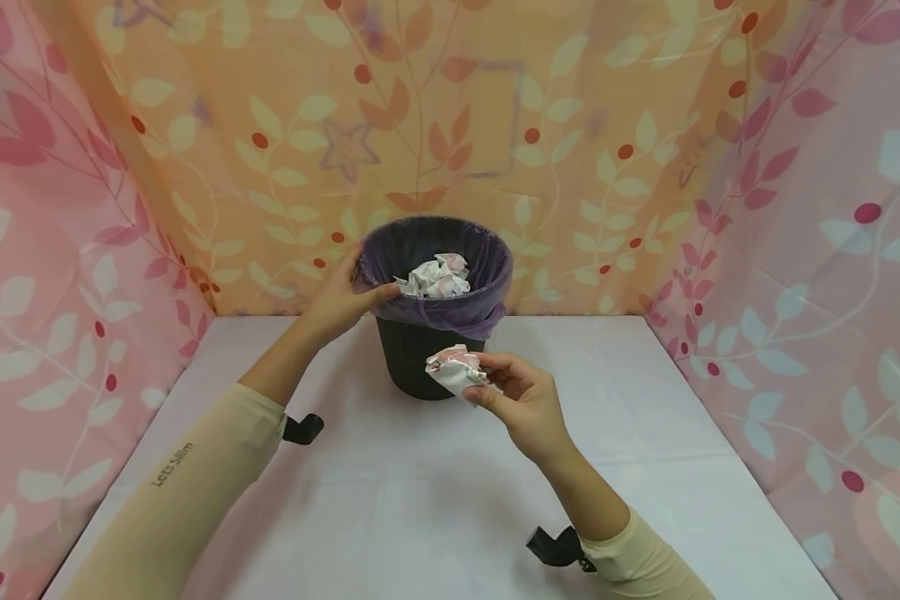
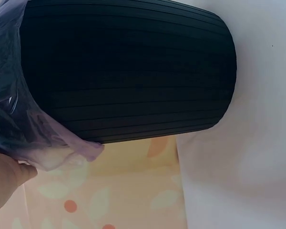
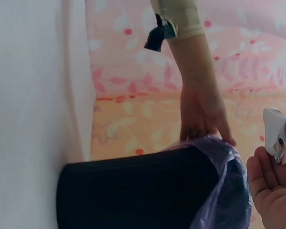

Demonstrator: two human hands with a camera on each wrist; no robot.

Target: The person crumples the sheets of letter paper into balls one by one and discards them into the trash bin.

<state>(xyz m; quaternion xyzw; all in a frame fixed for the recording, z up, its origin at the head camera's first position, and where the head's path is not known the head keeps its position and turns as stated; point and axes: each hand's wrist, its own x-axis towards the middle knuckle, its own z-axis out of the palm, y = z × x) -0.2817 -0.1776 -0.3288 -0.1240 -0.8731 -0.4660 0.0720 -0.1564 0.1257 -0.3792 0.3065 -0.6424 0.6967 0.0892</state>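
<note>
A black trash can [image 1: 412,358] with a purple plastic liner [image 1: 487,307] folded over its rim stands upright near the back of the table. Several crumpled pieces of paper [image 1: 438,279] show inside it. My left hand [image 1: 341,300] holds the can's rim at its left side, thumb over the liner and the other fingers outside. In front of the can, my right hand [image 1: 528,408] pinches a crumpled white and pink piece of paper [image 1: 453,372] between thumb and fingers. That paper [image 3: 275,131] appears beside the liner's mouth in the right wrist view.
The can stands on a table with a white cover [image 1: 390,517]. Behind it hangs an orange leaf-patterned curtain [image 1: 570,192], with pink curtains [image 1: 810,275] at both sides. A black wrist mount [image 1: 555,547] sticks out from each sleeve.
</note>
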